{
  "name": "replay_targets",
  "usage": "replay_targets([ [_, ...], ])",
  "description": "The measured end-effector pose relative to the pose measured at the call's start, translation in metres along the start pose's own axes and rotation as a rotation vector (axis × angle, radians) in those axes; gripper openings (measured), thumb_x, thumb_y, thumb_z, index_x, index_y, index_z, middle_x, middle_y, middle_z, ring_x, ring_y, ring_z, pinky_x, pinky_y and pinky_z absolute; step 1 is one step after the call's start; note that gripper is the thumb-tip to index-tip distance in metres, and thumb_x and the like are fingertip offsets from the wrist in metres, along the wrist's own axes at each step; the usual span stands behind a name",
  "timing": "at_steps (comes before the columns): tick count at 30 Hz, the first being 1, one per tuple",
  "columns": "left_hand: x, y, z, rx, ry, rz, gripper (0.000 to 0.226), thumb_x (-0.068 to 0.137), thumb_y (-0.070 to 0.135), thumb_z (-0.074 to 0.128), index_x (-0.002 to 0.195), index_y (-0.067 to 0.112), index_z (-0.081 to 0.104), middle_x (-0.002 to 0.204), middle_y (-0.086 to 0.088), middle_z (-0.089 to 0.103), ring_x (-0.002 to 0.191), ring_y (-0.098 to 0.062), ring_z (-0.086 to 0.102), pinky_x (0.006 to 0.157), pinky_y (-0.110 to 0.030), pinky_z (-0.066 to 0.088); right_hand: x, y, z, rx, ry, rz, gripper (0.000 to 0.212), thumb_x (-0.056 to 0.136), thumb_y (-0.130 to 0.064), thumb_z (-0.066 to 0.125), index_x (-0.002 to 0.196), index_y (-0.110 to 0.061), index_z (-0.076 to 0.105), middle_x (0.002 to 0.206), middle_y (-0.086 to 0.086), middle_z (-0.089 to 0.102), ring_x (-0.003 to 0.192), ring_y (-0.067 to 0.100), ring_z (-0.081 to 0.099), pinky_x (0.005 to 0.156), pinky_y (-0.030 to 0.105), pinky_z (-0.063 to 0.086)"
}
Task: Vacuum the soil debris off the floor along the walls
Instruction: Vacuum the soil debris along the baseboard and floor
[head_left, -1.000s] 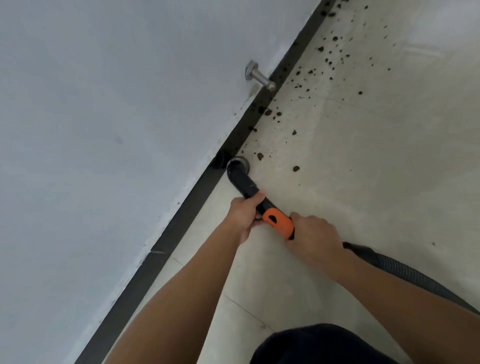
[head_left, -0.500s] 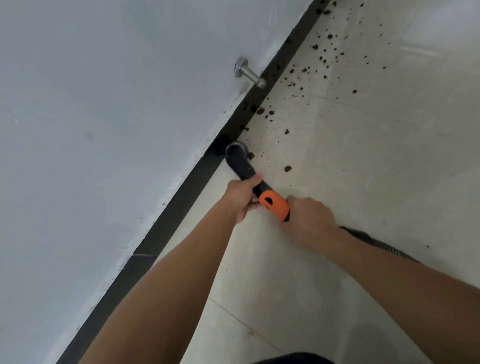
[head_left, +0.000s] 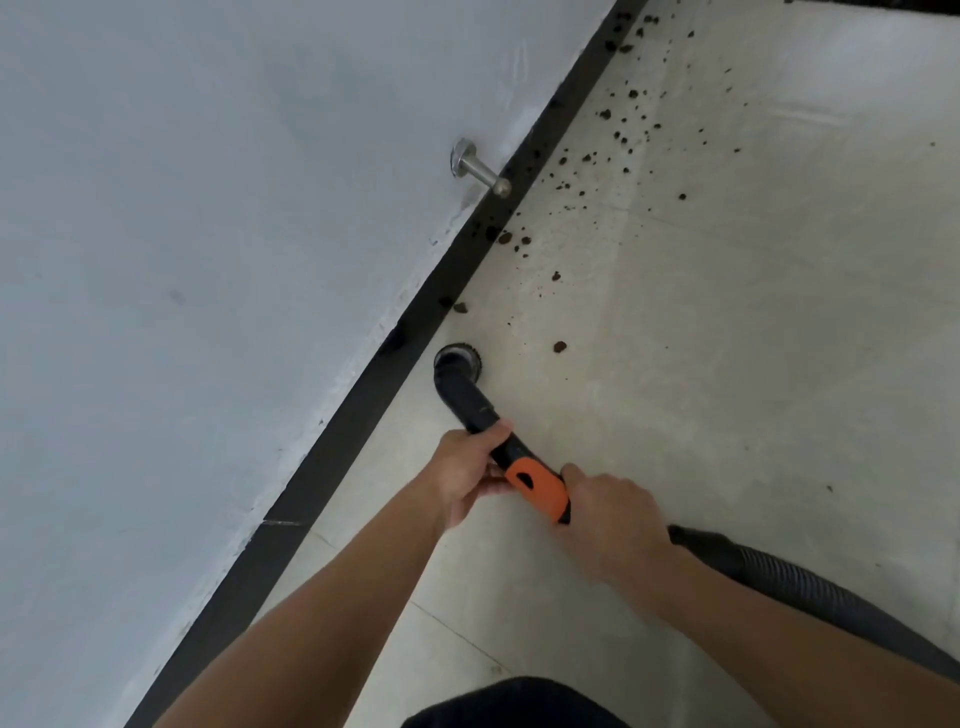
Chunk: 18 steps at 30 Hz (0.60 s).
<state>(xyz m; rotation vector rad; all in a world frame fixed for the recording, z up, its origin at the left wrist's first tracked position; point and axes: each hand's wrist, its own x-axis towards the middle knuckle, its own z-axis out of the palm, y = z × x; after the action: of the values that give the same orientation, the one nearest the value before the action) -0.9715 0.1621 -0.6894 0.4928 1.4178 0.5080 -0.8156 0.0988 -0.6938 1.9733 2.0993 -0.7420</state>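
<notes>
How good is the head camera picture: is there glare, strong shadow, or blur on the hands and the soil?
Head view: light is soft and even, with no hard shadows; a pale glare streak lies on the floor at upper right; the right hand looks slightly smeared, the left hand and the vacuum wand sharper; the soil crumbs nearby are distinct.

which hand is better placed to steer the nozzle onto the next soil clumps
Left, probably: the left hand grips the tube just behind the nozzle; the right hand holds farther back, near the hose.
</notes>
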Motion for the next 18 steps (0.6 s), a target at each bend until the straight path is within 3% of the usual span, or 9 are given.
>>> replay_targets([
  [3, 0.031, 0.033, 0.019, 0.016, 0.014, 0.066, 0.045, 0.093, 0.025, 0.063, 0.122, -0.007, 0.053, 0.090, -0.015, 0.066, 0.071, -0.024, 0.067, 0.058, -0.034, 0.059, 0.031, 0.010, -0.021, 0.054, 0.065, 0.056, 0.023, 0.085, -0.034, 0.058, 0.101, -0.020, 0.049, 0.093, 0.005, 0.063, 0.082, 0.029, 0.062, 0.065, 0.030, 0.041],
  [7, 0.067, 0.074, 0.037, 0.045, 0.090, 0.137, 0.048, 0.092, 0.030, 0.064, 0.124, -0.003, 0.050, 0.091, -0.015, 0.064, 0.069, -0.023, 0.064, 0.060, -0.039, 0.058, 0.079, 0.013, -0.046, 0.179, 0.083, 0.107, 0.017, 0.081, -0.027, 0.060, 0.094, -0.020, 0.053, 0.081, 0.001, 0.056, 0.073, 0.025, 0.056, 0.064, 0.030, 0.045],
  [12, 0.050, 0.052, 0.022, 0.038, 0.092, 0.086, 0.046, 0.092, 0.027, 0.064, 0.123, -0.005, 0.051, 0.082, -0.014, 0.065, 0.053, -0.017, 0.065, 0.060, -0.038, 0.059, 0.051, 0.008, -0.035, 0.133, 0.065, 0.058, 0.020, 0.082, -0.029, 0.059, 0.098, -0.019, 0.051, 0.086, 0.003, 0.058, 0.077, 0.027, 0.058, 0.065, 0.029, 0.040],
  [15, 0.015, 0.007, 0.005, 0.014, 0.052, 0.040, 0.040, 0.092, 0.026, 0.063, 0.116, -0.006, 0.056, 0.088, -0.017, 0.070, 0.071, -0.025, 0.072, 0.069, -0.041, 0.060, 0.015, 0.004, -0.015, 0.001, 0.011, -0.027, 0.028, 0.085, -0.032, 0.056, 0.108, -0.020, 0.050, 0.095, 0.005, 0.064, 0.086, 0.028, 0.064, 0.065, 0.029, 0.039],
  [18, 0.009, 0.003, -0.006, -0.019, 0.056, 0.067, 0.037, 0.093, 0.026, 0.061, 0.111, -0.005, 0.058, 0.093, -0.019, 0.071, 0.083, -0.031, 0.072, 0.078, -0.044, 0.059, 0.020, -0.001, -0.013, -0.004, -0.011, -0.063, 0.028, 0.086, -0.031, 0.056, 0.110, -0.019, 0.049, 0.092, 0.004, 0.061, 0.083, 0.027, 0.062, 0.064, 0.030, 0.039],
])
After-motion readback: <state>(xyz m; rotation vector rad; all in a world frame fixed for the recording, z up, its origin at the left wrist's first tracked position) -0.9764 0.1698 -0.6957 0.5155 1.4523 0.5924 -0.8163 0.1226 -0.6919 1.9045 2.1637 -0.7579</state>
